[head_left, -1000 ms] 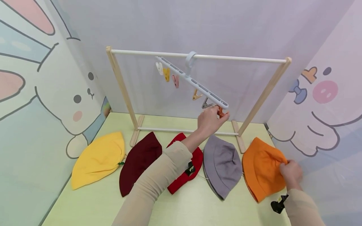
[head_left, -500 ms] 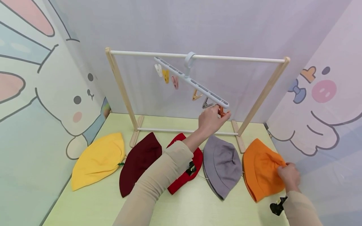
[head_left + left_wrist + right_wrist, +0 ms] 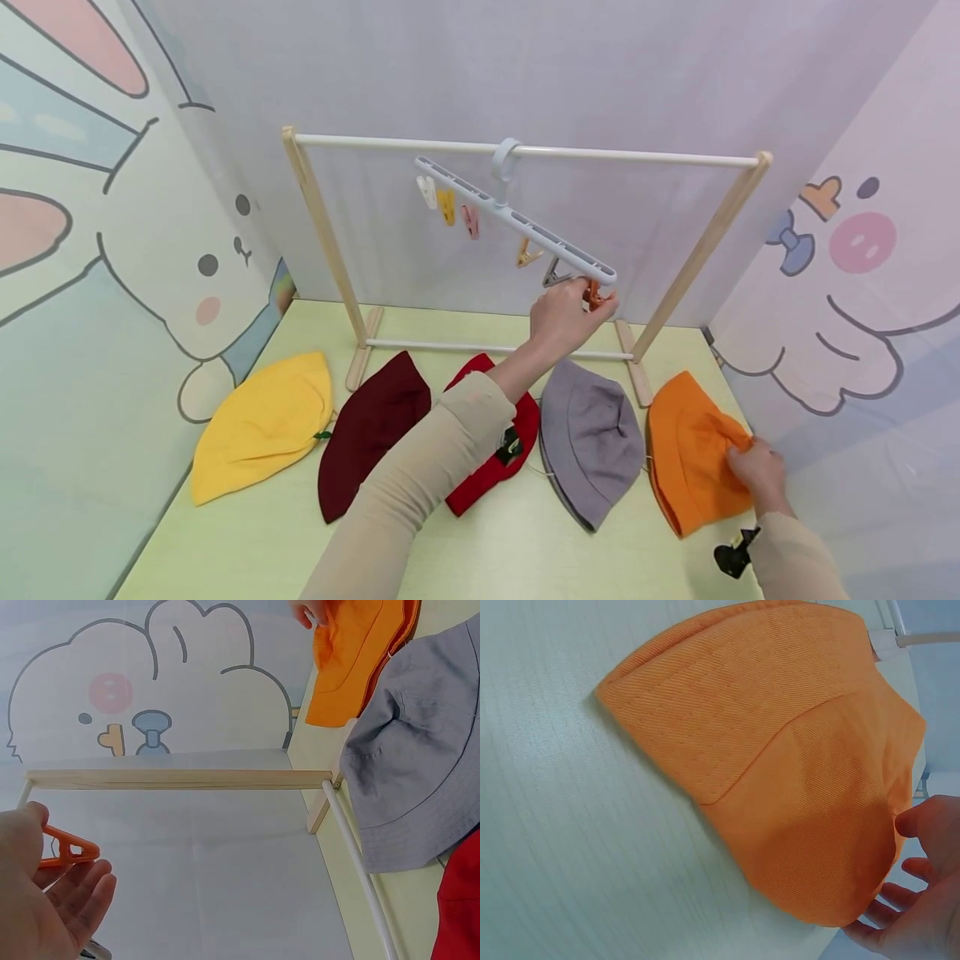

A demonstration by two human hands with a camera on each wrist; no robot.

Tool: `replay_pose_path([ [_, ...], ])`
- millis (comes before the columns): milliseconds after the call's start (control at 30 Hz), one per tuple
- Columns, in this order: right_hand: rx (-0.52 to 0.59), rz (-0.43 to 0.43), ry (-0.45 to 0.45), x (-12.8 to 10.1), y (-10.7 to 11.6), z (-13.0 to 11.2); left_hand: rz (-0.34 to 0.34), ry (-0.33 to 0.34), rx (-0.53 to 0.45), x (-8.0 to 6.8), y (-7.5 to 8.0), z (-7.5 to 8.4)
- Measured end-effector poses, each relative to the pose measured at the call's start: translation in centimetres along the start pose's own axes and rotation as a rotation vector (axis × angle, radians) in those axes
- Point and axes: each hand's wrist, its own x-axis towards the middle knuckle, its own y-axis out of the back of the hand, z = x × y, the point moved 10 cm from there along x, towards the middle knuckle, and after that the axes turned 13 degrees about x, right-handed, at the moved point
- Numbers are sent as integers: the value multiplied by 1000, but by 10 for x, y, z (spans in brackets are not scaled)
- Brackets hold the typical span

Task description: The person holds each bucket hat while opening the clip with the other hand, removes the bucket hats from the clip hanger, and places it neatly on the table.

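- Left hand (image 3: 564, 321) pinches orange clip (image 3: 593, 295) on tilted hanger (image 3: 517, 220).
- Right hand (image 3: 759, 472) grips orange hat (image 3: 693, 446), on table by grey hat (image 3: 588, 437).
- Risk: hanger swings, clip slips; hat brim may slide from the fingers.

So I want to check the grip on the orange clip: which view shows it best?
The left wrist view: the orange clip shows plainly, pinched by the left hand. The head view shows it small, mostly hidden; the right wrist view misses it.

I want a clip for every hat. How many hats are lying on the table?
5, in a row left to right: yellow hat, maroon hat, red hat, grey hat, orange hat gripped by the right hand.
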Motion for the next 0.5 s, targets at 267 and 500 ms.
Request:
replay_pose_path([
  [267,-52,-70,79,4,-6,-8,-41,3,-23,-4,-4,-3],
  [500,-40,-44,118,6,-2,-34,-79,12,-17,-11,-6,-17],
])
